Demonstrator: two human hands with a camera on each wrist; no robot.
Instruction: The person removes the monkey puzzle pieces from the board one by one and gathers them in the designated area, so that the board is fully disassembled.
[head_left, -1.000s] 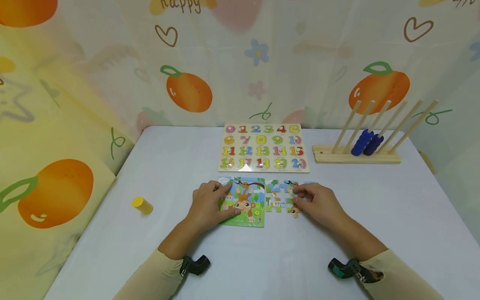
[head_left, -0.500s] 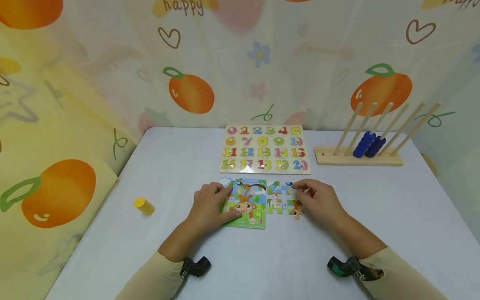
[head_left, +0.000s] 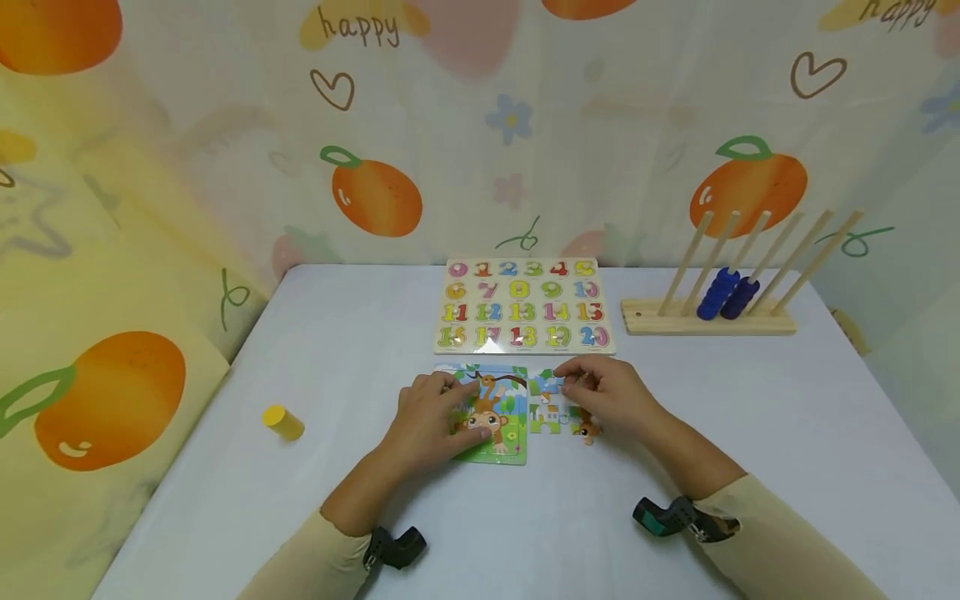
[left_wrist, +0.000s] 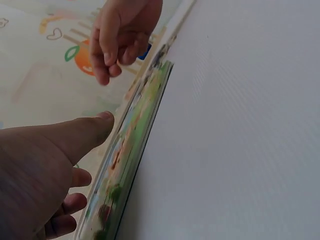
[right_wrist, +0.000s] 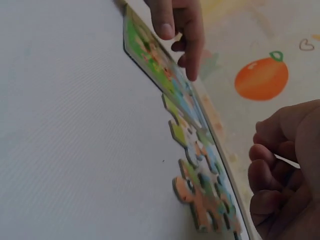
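A square monkey jigsaw puzzle [head_left: 510, 433] lies on the white table. Over its left part is my left hand [head_left: 427, 425], fingers and thumb extended above the picture; the left wrist view shows the thumb [left_wrist: 95, 129] just off the board. Loose jigsaw pieces [head_left: 544, 419] lie close against the puzzle's right side, one showing a monkey's head [head_left: 587, 430]. My right hand [head_left: 618, 396] hovers over these pieces, its fingers loosely bent. Nothing shows between its thumb and fingers in the right wrist view, where the pieces [right_wrist: 197, 185] lie below. Part of the pieces is hidden beneath this hand.
Behind the puzzle lies a wooden number board [head_left: 522, 304] with colourful figures. At the back right stands a wooden peg rack [head_left: 708, 325] with tall slanting pegs and blue beads [head_left: 720, 293]. A yellow cylinder [head_left: 283, 423] stands on the left. A patterned cloth hangs behind the table.
My right hand has moved left across the loose pieces, closer to the puzzle. The left hand has stayed over the puzzle with a slight shift right. The head view has tilted a little upward.
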